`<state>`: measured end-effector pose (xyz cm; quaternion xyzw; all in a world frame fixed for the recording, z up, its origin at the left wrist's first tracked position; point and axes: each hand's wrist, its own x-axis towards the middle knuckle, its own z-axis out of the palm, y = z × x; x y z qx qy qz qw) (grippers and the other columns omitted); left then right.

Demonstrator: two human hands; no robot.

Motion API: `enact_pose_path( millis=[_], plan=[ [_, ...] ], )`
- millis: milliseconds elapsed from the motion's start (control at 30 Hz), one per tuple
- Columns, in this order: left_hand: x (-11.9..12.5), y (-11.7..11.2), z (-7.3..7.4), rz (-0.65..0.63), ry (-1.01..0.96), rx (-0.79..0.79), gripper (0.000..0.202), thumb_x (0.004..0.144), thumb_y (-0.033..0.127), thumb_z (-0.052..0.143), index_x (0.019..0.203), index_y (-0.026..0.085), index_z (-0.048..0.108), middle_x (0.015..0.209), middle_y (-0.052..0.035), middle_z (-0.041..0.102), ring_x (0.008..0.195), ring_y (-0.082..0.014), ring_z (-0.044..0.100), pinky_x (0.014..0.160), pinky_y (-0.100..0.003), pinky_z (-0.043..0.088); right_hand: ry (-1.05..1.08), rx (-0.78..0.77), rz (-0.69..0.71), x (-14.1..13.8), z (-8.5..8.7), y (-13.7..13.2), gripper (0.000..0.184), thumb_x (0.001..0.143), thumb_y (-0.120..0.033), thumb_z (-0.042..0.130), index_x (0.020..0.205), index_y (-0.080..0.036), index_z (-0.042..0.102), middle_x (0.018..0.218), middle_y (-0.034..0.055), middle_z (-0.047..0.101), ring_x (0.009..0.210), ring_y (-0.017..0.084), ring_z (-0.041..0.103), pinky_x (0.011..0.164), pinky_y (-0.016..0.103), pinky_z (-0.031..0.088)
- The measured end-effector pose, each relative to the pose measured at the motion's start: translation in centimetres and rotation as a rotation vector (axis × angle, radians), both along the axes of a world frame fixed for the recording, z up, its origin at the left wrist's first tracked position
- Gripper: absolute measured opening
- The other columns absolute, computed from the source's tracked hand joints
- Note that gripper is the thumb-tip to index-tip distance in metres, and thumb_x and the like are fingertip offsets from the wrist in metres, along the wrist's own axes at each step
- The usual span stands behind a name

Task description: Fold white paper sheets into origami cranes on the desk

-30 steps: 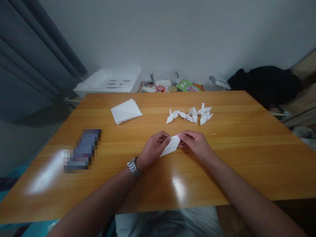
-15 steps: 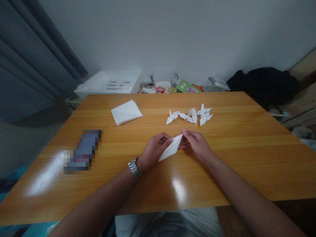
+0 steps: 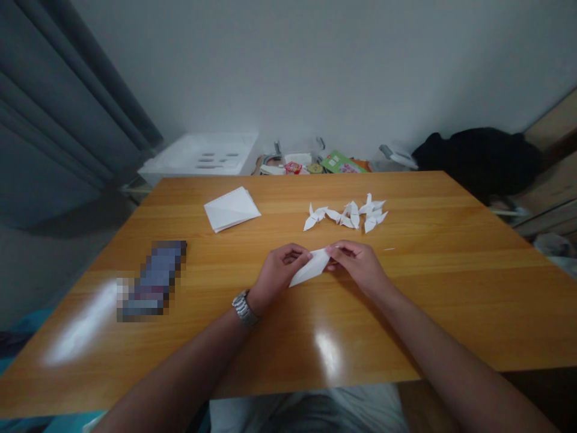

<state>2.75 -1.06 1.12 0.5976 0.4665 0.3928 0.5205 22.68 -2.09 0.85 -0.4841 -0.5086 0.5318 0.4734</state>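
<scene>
A small folded white paper [image 3: 311, 268] with a pointed lower left end is held between my two hands above the table. My left hand [image 3: 282, 269], with a metal watch on its wrist, pinches the paper's upper left side under the thumb. At the upper right corner, the thumb and fingers of my right hand [image 3: 356, 260] close on the paper. Beyond the hands lie several folded paper cranes [image 3: 347, 214] in a loose row. A stack of white paper sheets [image 3: 232, 210] rests on the table at the back left.
A pixelated phone-like dark object [image 3: 155, 279] lies at the left of the wooden table [image 3: 451, 300]. Past the far edge are a white foam tray [image 3: 202, 153], a green booklet [image 3: 342, 162] and a black cloth heap [image 3: 478, 159]. A thin paper strip [image 3: 389, 249] lies right of my hands.
The paper has tilted flatter, and its right corner has moved slightly left and down. My right thumb and fingers have closed further over that corner. The left hand keeps its hold.
</scene>
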Motion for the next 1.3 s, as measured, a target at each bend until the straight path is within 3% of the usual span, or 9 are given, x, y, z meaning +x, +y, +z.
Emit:
enact_pose_path(
  millis=[333, 667, 833, 967, 1100, 1300],
  plan=[
    [-1.0, 0.7, 0.1, 0.047, 0.053, 0.034, 0.034, 0.082, 0.047, 0.072, 0.082, 0.014, 0.073, 0.083, -0.0062, 0.074, 0.074, -0.0172, 0.065, 0.068, -0.025, 0.051, 0.064, -0.093, 0.108, 0.3, 0.0, -0.3, 0.041, 0.084, -0.054, 0.07, 0.098, -0.015, 0.076, 0.093, 0.0099, 0.077, 0.084, 0.021, 0.075, 0.073, 0.031, 0.063],
    [-1.5, 1.1, 0.0, -0.009, 0.074, 0.035, 0.036, 0.082, 0.049, 0.071, 0.082, 0.013, 0.074, 0.077, -0.0056, 0.073, 0.067, -0.0154, 0.063, 0.058, -0.023, 0.045, 0.037, -0.104, 0.065, 0.1, 0.0, -0.1, 0.044, 0.084, -0.059, 0.068, 0.089, -0.015, 0.073, 0.087, 0.0091, 0.076, 0.078, 0.02, 0.074, 0.067, 0.029, 0.062],
    [-1.5, 0.8, 0.1, -0.066, 0.112, 0.054, 0.033, 0.082, 0.047, 0.071, 0.08, 0.014, 0.074, 0.077, -0.0055, 0.074, 0.066, -0.015, 0.063, 0.057, -0.022, 0.044, -0.148, 0.024, 0.127, -0.1, 0.1, -0.5, 0.041, 0.09, -0.055, 0.06, 0.097, -0.016, 0.074, 0.091, 0.0072, 0.074, 0.079, 0.019, 0.07, 0.072, 0.03, 0.057],
    [-1.0, 0.3, 0.3, -0.091, 0.134, 0.062, 0.032, 0.083, 0.047, 0.07, 0.081, 0.015, 0.075, 0.078, -0.0059, 0.075, 0.069, -0.0171, 0.066, 0.059, -0.023, 0.047, -0.394, 0.165, 0.219, -0.3, 0.5, -0.8, 0.033, 0.092, -0.047, 0.059, 0.084, -0.018, 0.074, 0.079, 0.0031, 0.072, 0.075, 0.018, 0.065, 0.068, 0.026, 0.048],
    [-0.7, 0.2, 0.2, -0.07, 0.114, 0.084, 0.031, 0.084, 0.046, 0.07, 0.085, 0.016, 0.076, 0.083, -0.0058, 0.076, 0.075, -0.0185, 0.069, 0.066, -0.025, 0.052, -0.406, 0.118, 0.181, -0.2, 0.6, -0.9, 0.039, 0.093, -0.049, 0.057, 0.076, -0.017, 0.073, 0.067, 0.0019, 0.068, 0.064, 0.016, 0.061, 0.059, 0.025, 0.044],
    [-0.8, 0.6, -0.1, 0.008, 0.089, 0.089, 0.03, 0.085, 0.046, 0.069, 0.087, 0.016, 0.074, 0.084, -0.0057, 0.076, 0.074, -0.0175, 0.069, 0.067, -0.025, 0.053, -0.267, 0.041, 0.008, 0.2, 0.2, -0.3, 0.039, 0.088, -0.053, 0.062, 0.087, -0.016, 0.074, 0.072, 0.0041, 0.072, 0.064, 0.019, 0.066, 0.062, 0.028, 0.052]
  ],
)
